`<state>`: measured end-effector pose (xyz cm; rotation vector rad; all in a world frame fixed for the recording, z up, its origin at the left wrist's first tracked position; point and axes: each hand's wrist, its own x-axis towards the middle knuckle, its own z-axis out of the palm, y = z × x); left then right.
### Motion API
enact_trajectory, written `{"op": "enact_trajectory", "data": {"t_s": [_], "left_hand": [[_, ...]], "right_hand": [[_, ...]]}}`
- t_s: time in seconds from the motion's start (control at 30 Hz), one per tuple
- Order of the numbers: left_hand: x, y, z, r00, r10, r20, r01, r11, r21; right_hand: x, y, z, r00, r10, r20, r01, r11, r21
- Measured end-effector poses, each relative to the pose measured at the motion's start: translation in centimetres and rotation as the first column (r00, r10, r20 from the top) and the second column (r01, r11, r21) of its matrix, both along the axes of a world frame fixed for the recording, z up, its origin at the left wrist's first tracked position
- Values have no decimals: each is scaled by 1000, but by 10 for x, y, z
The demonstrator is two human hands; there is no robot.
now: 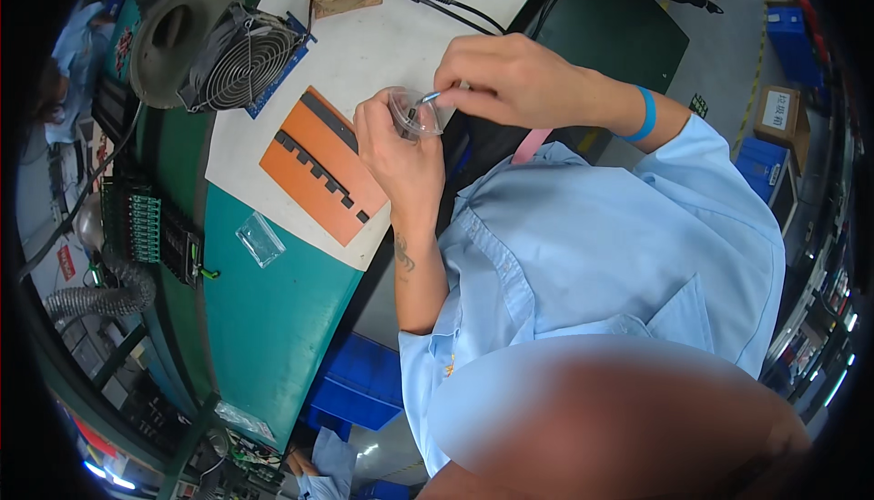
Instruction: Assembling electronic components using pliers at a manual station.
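My left hand (401,152) is gripping a clear plastic cup (399,101) between thumb and fingers; it's probably feeling light, thin-walled and slippery, so I'm favouring gentle sidewall pressure. My right hand (512,79) is pinching a slim metal tool (430,97) at its fingertips.

The cup (397,107) in the left hand (397,142) is shiny plastic. The tool (431,97) in the right hand (505,76) looks like shiny metal. Beside the left hand, the orange board (303,184) looks dull. Below both hands, the shirt (601,236) is cloth.
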<state>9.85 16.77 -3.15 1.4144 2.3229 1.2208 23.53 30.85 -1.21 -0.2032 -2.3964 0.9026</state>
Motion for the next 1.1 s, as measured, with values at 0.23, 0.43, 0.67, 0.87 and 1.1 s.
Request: {"op": "enact_trajectory", "data": {"t_s": [0.23,0.43,0.67,0.87,1.1], "left_hand": [[-1,0,-4,998,9,69,-13,998,63],[0,1,2,979,72,192,-89,992,86],[-3,-1,-3,985,65,160,-88,986,141],[-4,0,-3,982,67,175,-95,982,162],[-3,2,-2,982,39,183,-71,983,169]], "right_hand": [[-15,5,13,991,130,-37,-132,990,-46],[-25,77,18,992,-109,-62,117,982,145],[-42,102,21,983,-184,25,175,962,212],[-49,109,28,961,-262,88,231,936,266],[-15,73,50,946,-66,316,113,985,-132]]}}
